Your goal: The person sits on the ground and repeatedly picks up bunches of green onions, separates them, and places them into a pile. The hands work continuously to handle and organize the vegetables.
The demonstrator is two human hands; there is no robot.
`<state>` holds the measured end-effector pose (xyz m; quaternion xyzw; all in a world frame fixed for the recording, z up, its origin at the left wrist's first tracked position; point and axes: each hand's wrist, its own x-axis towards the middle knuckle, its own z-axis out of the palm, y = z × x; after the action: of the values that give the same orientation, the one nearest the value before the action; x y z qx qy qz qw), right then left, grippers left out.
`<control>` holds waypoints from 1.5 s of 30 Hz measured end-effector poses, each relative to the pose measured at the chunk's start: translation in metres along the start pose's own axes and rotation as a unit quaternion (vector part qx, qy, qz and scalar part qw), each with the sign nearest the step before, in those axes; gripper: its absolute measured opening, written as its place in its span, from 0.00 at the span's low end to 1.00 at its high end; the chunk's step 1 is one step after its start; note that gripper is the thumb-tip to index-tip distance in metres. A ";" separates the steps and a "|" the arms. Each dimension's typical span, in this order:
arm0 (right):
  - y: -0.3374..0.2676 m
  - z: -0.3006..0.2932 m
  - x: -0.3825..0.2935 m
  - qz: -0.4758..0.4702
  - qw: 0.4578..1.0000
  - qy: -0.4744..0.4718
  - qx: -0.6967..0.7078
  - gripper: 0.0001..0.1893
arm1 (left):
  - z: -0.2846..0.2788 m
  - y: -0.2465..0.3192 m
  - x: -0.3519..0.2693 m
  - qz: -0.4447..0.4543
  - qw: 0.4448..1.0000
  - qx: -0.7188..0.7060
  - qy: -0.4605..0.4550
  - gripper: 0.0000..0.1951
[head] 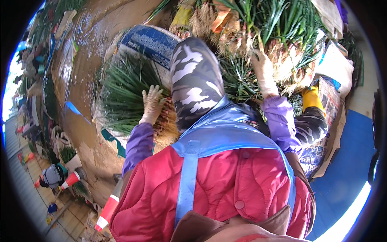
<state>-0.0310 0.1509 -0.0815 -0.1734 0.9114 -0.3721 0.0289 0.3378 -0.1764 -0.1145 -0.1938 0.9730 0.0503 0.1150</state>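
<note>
My left hand (153, 104), in a pale glove, lies with fingers spread on a large bundle of spring onions (127, 87). The bundle's green leaves fan out to the left, and its roots (167, 131) gather near my left knee. My right hand (262, 69), also gloved, reaches into a pile of spring onions (285, 27) beyond my knees. Its fingers are at a pale stalk among the leaves and roots; whether they grip it is unclear. Loose green leaves (239, 80) lie below that hand, between my legs.
A blue and white woven sack (148, 42) lies beyond the left bundle. Muddy wet ground (81, 121) stretches left. Traffic cones (108, 211) stand lower left, near another person (53, 175). A yellow boot (313, 98) is at right, beside a printed sack (317, 151) and a blue surface (347, 151).
</note>
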 end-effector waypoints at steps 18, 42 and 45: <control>-0.025 -0.011 0.002 0.184 0.904 -0.211 0.324 0.11 | -0.125 0.259 0.211 0.276 0.853 -0.442 0.015 0.18; -0.029 -0.044 0.022 -0.048 0.971 -0.235 -0.017 0.22 | -0.108 0.264 0.179 0.051 0.569 -0.802 -0.174 0.22; -0.042 -0.022 0.020 -0.016 0.979 -0.195 0.064 0.19 | -0.113 0.263 0.177 0.064 0.559 -0.805 -0.191 0.25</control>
<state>-0.0412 0.1314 -0.0348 -0.2552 0.8595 -0.3895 0.2107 0.0535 -0.0149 -0.0338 -0.1290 0.4934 0.8553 0.0912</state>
